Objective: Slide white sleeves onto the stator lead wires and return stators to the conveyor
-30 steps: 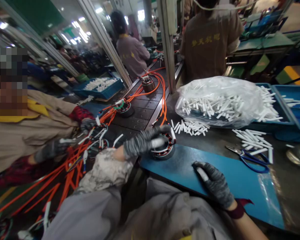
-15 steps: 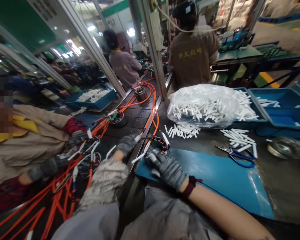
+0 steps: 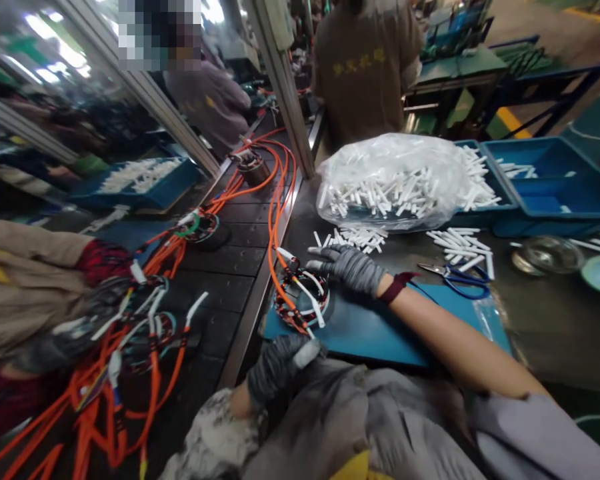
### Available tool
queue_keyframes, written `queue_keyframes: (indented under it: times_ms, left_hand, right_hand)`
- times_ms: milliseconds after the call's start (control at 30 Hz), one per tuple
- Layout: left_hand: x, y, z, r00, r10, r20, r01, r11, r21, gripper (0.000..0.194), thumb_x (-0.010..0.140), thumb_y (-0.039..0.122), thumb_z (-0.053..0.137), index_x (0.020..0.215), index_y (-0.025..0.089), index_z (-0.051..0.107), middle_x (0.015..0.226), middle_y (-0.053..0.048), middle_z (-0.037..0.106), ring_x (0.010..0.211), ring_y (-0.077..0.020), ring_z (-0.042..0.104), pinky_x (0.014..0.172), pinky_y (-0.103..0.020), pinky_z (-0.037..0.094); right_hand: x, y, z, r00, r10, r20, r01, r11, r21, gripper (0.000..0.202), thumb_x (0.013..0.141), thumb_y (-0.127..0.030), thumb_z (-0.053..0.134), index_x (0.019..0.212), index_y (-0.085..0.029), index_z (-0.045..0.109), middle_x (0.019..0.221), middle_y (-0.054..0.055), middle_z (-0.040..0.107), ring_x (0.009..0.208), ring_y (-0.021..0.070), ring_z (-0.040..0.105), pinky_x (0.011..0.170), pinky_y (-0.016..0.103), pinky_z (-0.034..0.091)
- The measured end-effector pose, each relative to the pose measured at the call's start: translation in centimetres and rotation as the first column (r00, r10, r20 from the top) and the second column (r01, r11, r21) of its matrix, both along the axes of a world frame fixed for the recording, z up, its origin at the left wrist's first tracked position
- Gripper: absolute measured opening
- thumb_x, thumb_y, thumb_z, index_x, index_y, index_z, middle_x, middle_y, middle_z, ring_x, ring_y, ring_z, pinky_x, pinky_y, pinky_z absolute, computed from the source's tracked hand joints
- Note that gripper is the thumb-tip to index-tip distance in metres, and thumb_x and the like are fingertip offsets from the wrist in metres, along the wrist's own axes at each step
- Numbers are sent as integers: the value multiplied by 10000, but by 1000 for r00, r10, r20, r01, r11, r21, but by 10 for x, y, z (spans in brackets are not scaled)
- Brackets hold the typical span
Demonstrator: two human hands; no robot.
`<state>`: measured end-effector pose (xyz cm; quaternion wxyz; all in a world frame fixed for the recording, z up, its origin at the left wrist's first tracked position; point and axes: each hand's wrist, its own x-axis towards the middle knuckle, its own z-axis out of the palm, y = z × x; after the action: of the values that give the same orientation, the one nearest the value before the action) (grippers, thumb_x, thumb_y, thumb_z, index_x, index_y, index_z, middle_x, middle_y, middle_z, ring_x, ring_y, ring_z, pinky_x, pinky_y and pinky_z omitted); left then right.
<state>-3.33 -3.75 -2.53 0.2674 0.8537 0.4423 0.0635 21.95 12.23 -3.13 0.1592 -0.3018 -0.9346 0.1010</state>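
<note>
A ring-shaped wound part (image 3: 281, 308) with orange cables (image 3: 276, 220) and white sleeves lies on the left end of a blue mat (image 3: 380, 327). My left hand (image 3: 285, 363), gloved in grey, is at its near side, fingers closed on the end of a cable that runs over the ring. My right hand (image 3: 347, 268), also gloved, is at the ring's upper right with its fingers stretched out and apart. Its fingertips are close to a white sleeve at the ring's top. Loose white tubes (image 3: 363, 238) lie just beyond it.
Blue-handled scissors (image 3: 463, 280), a bag of white tubes (image 3: 390, 180), blue bins (image 3: 560, 180) and a metal dish (image 3: 547, 257) stand to the right. At the left, a co-worker's gloved hands (image 3: 75, 333) handle orange cables. Further wound parts (image 3: 253, 167) sit on the conveyor.
The view has shifted. My left hand has moved from the ring's upper left to its near side, bringing a cable over it. My right hand has gone from the near side to the upper right.
</note>
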Motion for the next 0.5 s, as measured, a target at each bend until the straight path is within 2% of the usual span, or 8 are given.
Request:
queue_keyframes:
  times_ms: [67,133,167,233,300,367,433,500]
  left_hand:
    - [4,-2,1,998,54,15,-56,986,156,433,1058,354,393,891,260,781,745,-37,751,692,-189,705,648,-317,582]
    - [-3,-1,10,996,82,20,-83,914,397,332,1003,379,541,771,254,742,666,-35,712,620,-197,666,582,-332,539]
    - [-9,0,16,998,49,30,-57,869,492,250,976,354,594,794,253,734,672,-32,711,628,-196,664,583,-334,532]
    - [-20,5,29,992,-116,51,66,816,574,108,941,268,628,975,258,730,777,-27,746,724,-194,690,661,-340,557]
    - [-28,12,37,963,-264,45,189,789,585,224,927,226,629,1136,272,696,899,-24,771,832,-191,704,765,-353,570]
    - [-32,19,40,942,-333,-31,285,750,598,268,925,251,654,1188,293,687,962,-15,779,878,-191,699,818,-365,557]
    - [-31,26,39,919,-373,-129,371,709,600,270,919,286,691,1188,319,701,1001,6,782,916,-194,689,873,-380,535]
    - [-27,32,36,881,-429,-200,460,676,576,259,914,300,707,1170,340,715,1064,26,780,960,-199,675,947,-399,506]
  right_hand:
    - [15,1,-2,995,-79,-57,76,996,-43,460,1014,-190,554,1469,-252,580,1487,107,584,1252,251,613,1057,421,524]
    - [37,-9,-5,971,-219,-99,211,974,-88,444,1017,-235,558,1459,-206,588,1379,129,652,1200,260,637,1038,420,532]
    - [50,-16,-6,952,-289,-101,278,954,-108,415,1023,-263,548,1427,-200,618,1316,129,684,1161,264,652,1015,424,541]
    - [78,-33,-8,914,-400,-72,389,912,-132,366,1034,-324,526,1341,-203,684,1220,120,722,1095,270,670,980,429,549]
    - [106,-47,-7,868,-496,-19,489,861,-136,357,1030,-347,516,1289,-203,715,1183,111,736,1086,271,672,985,423,537]
    - [135,-54,-5,761,-646,57,648,755,-98,368,1014,-334,511,1282,-195,721,1189,116,734,1085,277,670,985,416,525]
    - [162,-54,-2,578,-799,165,810,586,1,387,988,-326,518,1286,-186,722,1200,139,723,1075,301,662,950,425,520]
    - [186,-51,-2,411,-868,278,885,453,106,401,955,-323,549,1288,-182,722,1218,164,707,1066,327,652,901,431,515]
